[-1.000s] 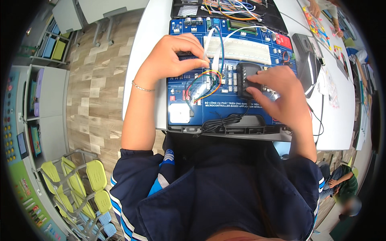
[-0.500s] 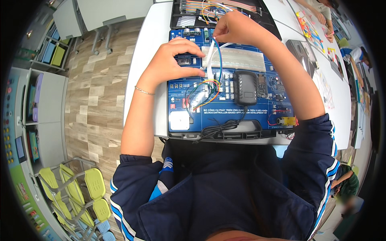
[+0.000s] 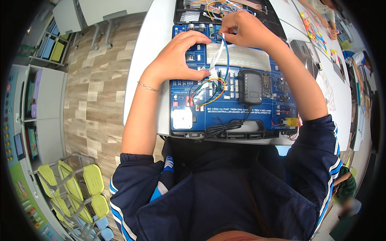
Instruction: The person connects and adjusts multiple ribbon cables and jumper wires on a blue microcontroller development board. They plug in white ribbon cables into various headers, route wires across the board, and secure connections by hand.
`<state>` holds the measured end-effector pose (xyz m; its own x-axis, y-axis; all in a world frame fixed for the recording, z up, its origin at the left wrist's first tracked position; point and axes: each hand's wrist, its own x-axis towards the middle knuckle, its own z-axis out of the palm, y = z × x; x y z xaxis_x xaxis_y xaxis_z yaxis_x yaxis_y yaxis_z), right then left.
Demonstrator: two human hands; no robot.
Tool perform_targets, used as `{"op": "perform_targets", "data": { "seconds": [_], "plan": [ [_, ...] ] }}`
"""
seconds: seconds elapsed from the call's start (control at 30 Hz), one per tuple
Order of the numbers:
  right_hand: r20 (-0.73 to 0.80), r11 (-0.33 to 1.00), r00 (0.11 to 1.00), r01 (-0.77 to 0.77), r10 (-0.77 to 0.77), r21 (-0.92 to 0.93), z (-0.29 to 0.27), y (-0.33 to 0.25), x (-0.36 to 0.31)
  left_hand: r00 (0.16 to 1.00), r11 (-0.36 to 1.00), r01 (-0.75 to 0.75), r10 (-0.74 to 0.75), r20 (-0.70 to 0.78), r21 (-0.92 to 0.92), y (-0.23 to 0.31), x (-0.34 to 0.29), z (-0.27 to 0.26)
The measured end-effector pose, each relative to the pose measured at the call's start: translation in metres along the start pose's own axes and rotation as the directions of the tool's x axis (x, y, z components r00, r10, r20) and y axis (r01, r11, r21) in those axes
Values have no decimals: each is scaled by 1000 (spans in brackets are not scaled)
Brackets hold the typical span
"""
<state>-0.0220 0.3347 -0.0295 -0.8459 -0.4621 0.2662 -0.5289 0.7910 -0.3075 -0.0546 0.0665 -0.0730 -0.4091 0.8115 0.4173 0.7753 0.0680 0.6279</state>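
A blue electronics kit board (image 3: 241, 117) sits in its open black case on the white table. My right hand (image 3: 245, 29) is at the board's far edge, its fingers pinched on the upper end of a white strip (image 3: 217, 56), possibly a flat cable; a blue wire (image 3: 228, 60) arches beside it. Over the board's left part, my left hand (image 3: 177, 54) has thumb and fingers spread apart, the thumb tip close to the strip's lower end. Below lies a loop of coloured wires (image 3: 209, 89). A white breadboard (image 3: 249, 60) and a black power adapter (image 3: 250, 87) are to the right.
The case lid (image 3: 273, 12) at the back holds ribbon jumper wires (image 3: 217, 5). A coiled black cable (image 3: 223, 127) rests at the board's front edge. Grey boxes (image 3: 303, 52) stand right of the case. Other people work at the far right; green chairs (image 3: 92, 178) stand lower left.
The whole view has shifted slightly, so the board appears a little further right. My right hand still pinches the white strip. My left hand's fingers stay spread.
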Motion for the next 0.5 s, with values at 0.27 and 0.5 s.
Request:
{"op": "perform_targets", "data": {
  "seconds": [0.27,0.5],
  "plan": [
    [-25,999,999,-29,28,-37,-2,-2,0,1000,999,22,-21,14,-26,0,0,-1],
    [-47,990,996,65,-72,-127,-2,-12,5,999,999,26,-25,32,-27,0,0,-4]
  ]
}}
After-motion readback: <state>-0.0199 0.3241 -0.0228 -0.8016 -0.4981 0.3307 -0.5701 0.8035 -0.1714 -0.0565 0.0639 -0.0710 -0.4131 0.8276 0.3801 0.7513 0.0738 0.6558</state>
